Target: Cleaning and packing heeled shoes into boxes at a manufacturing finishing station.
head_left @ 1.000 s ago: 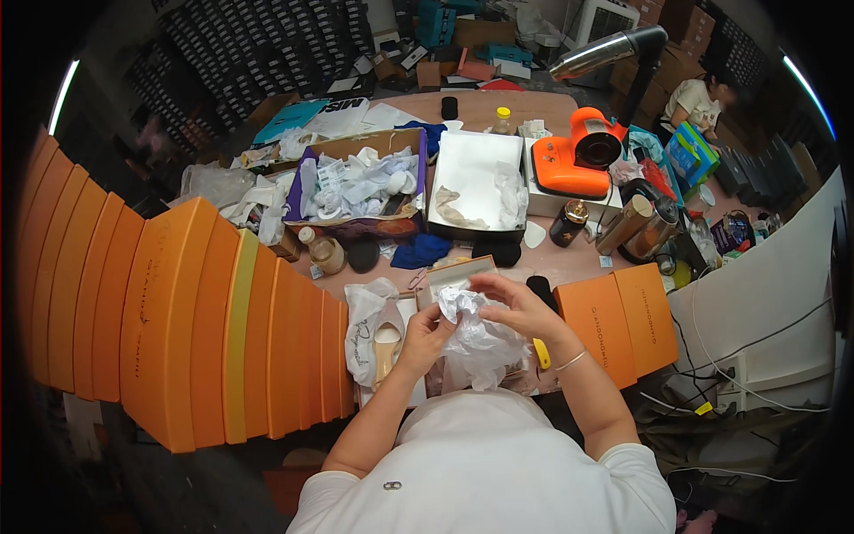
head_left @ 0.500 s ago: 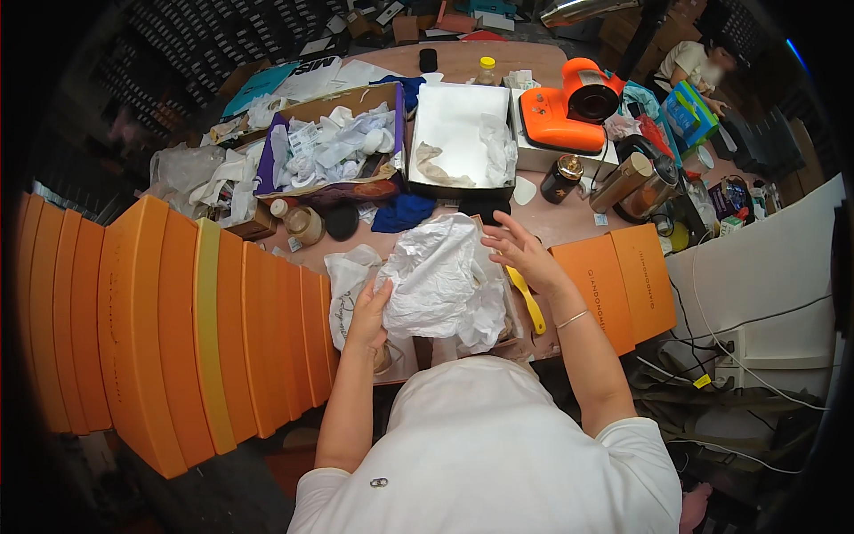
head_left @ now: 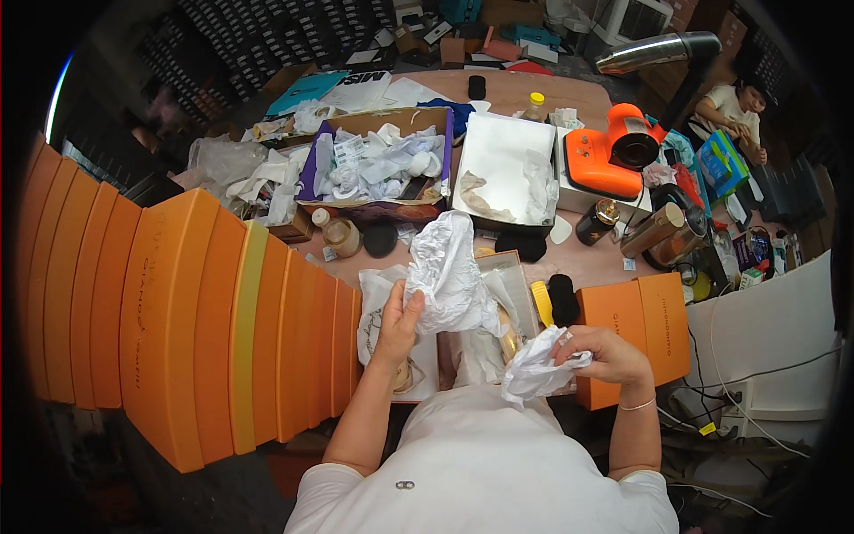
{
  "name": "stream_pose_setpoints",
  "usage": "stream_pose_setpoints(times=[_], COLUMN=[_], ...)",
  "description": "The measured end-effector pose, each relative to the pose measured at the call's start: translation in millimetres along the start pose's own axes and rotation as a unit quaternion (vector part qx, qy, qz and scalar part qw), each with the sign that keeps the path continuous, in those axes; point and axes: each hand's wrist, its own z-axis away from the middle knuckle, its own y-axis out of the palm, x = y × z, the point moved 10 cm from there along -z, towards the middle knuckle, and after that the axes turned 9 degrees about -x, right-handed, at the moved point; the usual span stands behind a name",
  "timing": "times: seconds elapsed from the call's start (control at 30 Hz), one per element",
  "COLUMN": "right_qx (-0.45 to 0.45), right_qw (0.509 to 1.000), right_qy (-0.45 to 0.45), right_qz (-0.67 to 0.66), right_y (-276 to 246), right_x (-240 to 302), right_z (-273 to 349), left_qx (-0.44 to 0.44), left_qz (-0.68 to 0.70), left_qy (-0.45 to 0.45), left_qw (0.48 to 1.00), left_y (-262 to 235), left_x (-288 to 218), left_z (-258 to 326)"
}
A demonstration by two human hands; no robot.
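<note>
My left hand is closed on a crumpled sheet of white tissue paper, its thumb on top. The sheet hangs over an open box in front of me. My right hand, lower and to the right, pinches a smaller wad of white tissue paper. Inside the box lie more white paper and a shiny gold-beige thing, partly covered, whose kind I cannot make out. A white bag with black script sits by my left wrist, and a beige item shows partly behind that wrist.
Stacked orange boxes rise at left; more orange boxes lie at right. A yellow-handled tool and a black brush-like object sit beside the open box. Behind are a purple carton, a white box and an orange machine.
My right hand has moved down and right and now grips a separate wad of tissue paper. The paper in my left hand is smaller, uncovering the box's contents. The view has shifted.
</note>
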Motion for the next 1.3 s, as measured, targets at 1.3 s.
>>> stream_pose_setpoints(times=[1.3], right_qx=[-0.009], right_qw=[0.984], right_qy=[0.026], right_qz=[-0.174], right_y=[70.0], right_x=[-23.1], right_z=[-84.0], left_qx=[0.114], left_qz=[-0.237], left_qy=[0.098], left_qw=[0.96], left_y=[60.8], left_x=[-26.9], left_z=[20.0])
